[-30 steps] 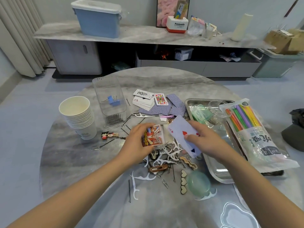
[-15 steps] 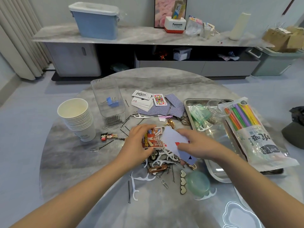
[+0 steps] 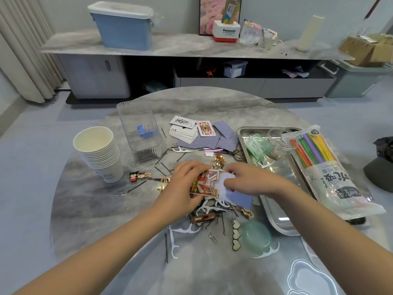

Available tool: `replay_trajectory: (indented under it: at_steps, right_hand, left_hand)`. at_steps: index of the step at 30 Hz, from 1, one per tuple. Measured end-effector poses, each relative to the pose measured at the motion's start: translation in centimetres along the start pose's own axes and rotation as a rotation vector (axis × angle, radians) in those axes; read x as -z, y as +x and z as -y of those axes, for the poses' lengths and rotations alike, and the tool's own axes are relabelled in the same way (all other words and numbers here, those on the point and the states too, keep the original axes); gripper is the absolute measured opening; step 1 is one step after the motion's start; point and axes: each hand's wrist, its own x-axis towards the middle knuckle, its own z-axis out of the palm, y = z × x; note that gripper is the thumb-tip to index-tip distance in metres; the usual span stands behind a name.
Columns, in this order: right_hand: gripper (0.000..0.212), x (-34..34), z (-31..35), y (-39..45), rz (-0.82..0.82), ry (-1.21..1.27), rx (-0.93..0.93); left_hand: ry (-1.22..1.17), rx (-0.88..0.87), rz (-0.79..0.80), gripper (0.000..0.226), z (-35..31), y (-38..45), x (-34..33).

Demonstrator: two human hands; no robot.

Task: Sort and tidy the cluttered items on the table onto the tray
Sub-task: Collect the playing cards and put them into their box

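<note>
My left hand (image 3: 182, 188) grips a red card box (image 3: 204, 184) at the table's middle. My right hand (image 3: 253, 182) holds a stack of playing cards (image 3: 236, 194) whose end meets the box's open flap. Loose playing cards (image 3: 192, 133) lie face up and face down behind the hands. The steel tray (image 3: 274, 213) sits to the right, holding a green pouch (image 3: 257, 145), a clear jar and a bag of coloured straws (image 3: 321, 165) over its right rim. Floss picks, hairpins and hair clips (image 3: 204, 218) are scattered under and in front of my hands.
A stack of paper cups (image 3: 98, 150) stands at the left. A clear bin (image 3: 139, 128) with a blue binder clip stands behind it. A green lid (image 3: 256, 236) and a heart clip (image 3: 236, 235) lie near the front. A cloud-shaped dish (image 3: 310, 279) sits at the bottom right.
My right hand has brought the cards down and leftward from above the tray's edge until they meet the box held by my left hand.
</note>
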Motion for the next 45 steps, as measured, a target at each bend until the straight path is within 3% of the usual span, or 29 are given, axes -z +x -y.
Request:
replay_trajectory:
  at_steps: [2, 7, 10, 13, 20, 24, 28, 30, 32, 37, 42, 45]
  right_hand:
    - [0.012, -0.4, 0.1, 0.4, -0.163, 0.134, -0.009]
    - [0.002, -2.5, 0.7, 1.3, -0.611, 0.889, -0.031]
    - [0.013, -3.0, 1.1, 2.2, -0.72, 1.095, -0.005]
    - [0.021, -3.4, 1.9, 3.1, -0.71, 1.212, 0.039]
    - [0.039, -4.6, 1.3, 2.1, -0.657, 1.019, -0.026]
    - [0.051, -7.0, 1.6, 1.1, -0.542, 0.922, 0.092]
    - [0.054, -7.1, 1.1, 1.7, -0.488, 0.958, 0.107]
    - [0.042, -6.1, 0.4, 3.2, -0.521, 0.966, 0.057]
    - [0.03, -4.8, -0.4, 5.1, -0.59, 0.812, 0.039]
    - [0.048, -1.4, -3.5, 11.1, -0.644, 0.279, -0.045]
    - [0.086, 0.6, -6.5, 16.0, -0.305, -0.23, -0.06]
    - [0.079, 1.7, -6.6, 18.5, -0.259, -0.212, -0.031]
  left_hand:
    - [0.001, 0.016, 0.001, 0.064, -0.1, 0.1, -0.1]
    - [0.001, 0.086, 0.007, 0.065, 0.3, -0.2, -0.4]
    - [-0.009, 0.072, 0.038, 0.064, 0.3, -0.2, -0.4]
    - [-0.011, 0.055, 0.061, 0.067, -0.1, 0.0, -0.7]
    - [-0.028, 0.267, -0.065, 0.072, 1.2, 0.2, -0.4]
    - [-0.028, 0.316, -0.111, 0.073, 1.6, 0.4, -0.3]
    - [-0.03, 0.332, -0.123, 0.072, 2.0, 0.6, 0.1]
    - [-0.027, 0.356, -0.122, 0.073, 2.3, 1.1, 0.3]
    - [-0.022, 0.366, -0.121, 0.073, 2.6, 1.9, 0.4]
    - [0.027, 0.377, -0.102, 0.072, 3.5, 4.8, 0.0]
    - [0.064, 0.345, -0.133, 0.071, 4.6, 7.4, -0.5]
    - [0.05, 0.317, -0.175, 0.07, 5.9, 8.4, -0.7]
